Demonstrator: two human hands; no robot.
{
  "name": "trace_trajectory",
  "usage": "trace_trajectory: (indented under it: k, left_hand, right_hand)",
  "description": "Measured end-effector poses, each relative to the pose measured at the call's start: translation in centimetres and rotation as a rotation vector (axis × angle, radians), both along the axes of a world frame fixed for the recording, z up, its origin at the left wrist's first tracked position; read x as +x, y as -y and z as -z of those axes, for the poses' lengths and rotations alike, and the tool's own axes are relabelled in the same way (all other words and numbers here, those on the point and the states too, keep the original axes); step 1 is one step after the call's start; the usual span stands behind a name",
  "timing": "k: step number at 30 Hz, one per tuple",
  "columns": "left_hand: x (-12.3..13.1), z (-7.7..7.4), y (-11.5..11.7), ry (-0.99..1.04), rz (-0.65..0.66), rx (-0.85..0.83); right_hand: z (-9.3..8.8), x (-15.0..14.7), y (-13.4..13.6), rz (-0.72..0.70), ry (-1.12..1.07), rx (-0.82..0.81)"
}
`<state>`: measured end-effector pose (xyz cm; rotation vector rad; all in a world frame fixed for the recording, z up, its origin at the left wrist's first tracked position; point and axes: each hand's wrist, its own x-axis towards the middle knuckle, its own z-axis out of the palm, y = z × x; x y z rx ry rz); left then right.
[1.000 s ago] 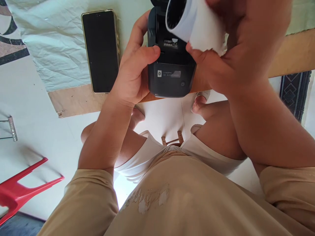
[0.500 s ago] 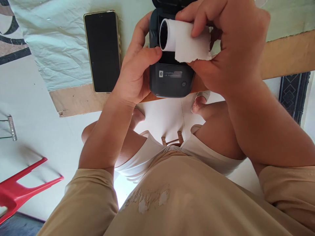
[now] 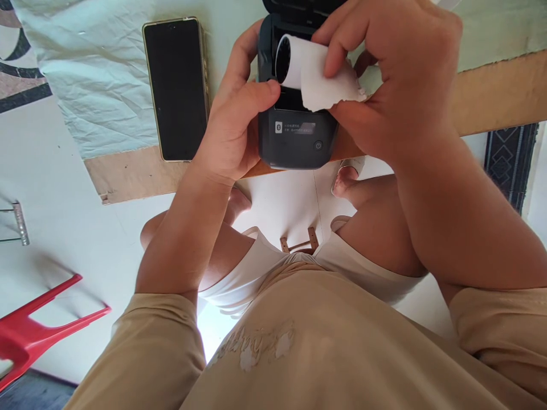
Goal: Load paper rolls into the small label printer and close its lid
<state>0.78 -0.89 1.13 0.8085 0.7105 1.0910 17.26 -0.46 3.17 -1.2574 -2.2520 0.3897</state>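
Note:
A small black label printer (image 3: 294,142) stands at the near edge of the table, its lid open at the top of the view. My left hand (image 3: 233,122) grips the printer's left side, thumb across its top. My right hand (image 3: 397,85) pinches a white paper roll (image 3: 305,71) with a torn loose end, held over the printer's open paper bay. Whether the roll rests in the bay I cannot tell.
A black phone (image 3: 176,88) lies face up on the pale green table cover (image 3: 98,97), left of the printer. The wooden table edge (image 3: 496,97) runs to the right. A red plastic chair (image 3: 38,327) stands at lower left on the floor.
My right hand has brought the paper roll down from near the camera to the printer's open bay, and its fingers have shifted over the roll. The left hand has stayed in place.

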Motion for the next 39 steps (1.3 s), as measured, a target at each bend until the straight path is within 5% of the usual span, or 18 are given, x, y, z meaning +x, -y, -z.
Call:
trace_trajectory:
  k: [39]
  left_hand:
    - [-0.11,-0.24,0.06,-0.037,0.014,-0.004]
  right_hand:
    - [0.42,0.45,-0.04,0.024,0.062,0.034]
